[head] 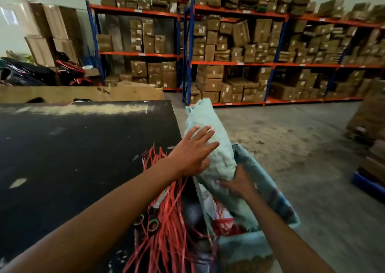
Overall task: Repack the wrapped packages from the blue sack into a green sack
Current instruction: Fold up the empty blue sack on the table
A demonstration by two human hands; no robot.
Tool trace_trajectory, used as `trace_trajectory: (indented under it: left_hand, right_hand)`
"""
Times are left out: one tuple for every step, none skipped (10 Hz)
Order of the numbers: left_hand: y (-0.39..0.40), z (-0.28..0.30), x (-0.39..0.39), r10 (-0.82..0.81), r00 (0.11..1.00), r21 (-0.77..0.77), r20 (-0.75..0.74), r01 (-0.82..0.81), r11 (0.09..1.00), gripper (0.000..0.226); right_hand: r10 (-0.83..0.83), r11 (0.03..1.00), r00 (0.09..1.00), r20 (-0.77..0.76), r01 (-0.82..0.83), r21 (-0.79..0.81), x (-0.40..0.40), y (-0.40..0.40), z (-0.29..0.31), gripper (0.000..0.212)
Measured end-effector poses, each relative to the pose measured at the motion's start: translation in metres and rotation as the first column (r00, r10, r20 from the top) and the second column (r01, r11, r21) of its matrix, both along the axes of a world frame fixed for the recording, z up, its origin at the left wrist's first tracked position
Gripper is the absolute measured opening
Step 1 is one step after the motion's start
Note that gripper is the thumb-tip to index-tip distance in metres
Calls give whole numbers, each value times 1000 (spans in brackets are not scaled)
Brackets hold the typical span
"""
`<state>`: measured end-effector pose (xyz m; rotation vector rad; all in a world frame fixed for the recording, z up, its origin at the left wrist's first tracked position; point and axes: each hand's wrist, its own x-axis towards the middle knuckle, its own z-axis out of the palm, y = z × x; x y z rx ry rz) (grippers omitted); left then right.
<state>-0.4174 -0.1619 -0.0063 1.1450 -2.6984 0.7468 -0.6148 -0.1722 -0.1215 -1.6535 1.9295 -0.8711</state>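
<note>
A pale green woven sack [210,135], rolled or folded into a long bundle, stands tilted over the right edge of the black table [62,158]. My left hand [193,149] lies flat against its left side with fingers spread. My right hand [237,183] grips the sack's lower end from beneath. Below and to the right hangs the open blue sack [270,191], its mouth toward me; dark wrapped packages [193,212] show blurred near its mouth.
A heap of red plastic straps [166,220] and scissors with green handles [150,222] lie on the table's near right corner. Orange and blue racks [239,63] full of cardboard boxes line the far wall. Concrete floor [291,147] stretches right, with stacked boxes at the right edge.
</note>
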Motion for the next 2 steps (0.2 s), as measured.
trace_trajectory:
  left_hand:
    - [-1, -20, -7, 1, 999, 96, -44, 3, 995, 58]
    - [1, -33, 0, 76, 997, 138, -22, -73, 988, 56]
  right_hand:
    - [4, 949, 988, -155, 45, 312, -18, 2, -42, 98]
    - [41, 965, 970, -238, 23, 262, -10, 0, -42, 90]
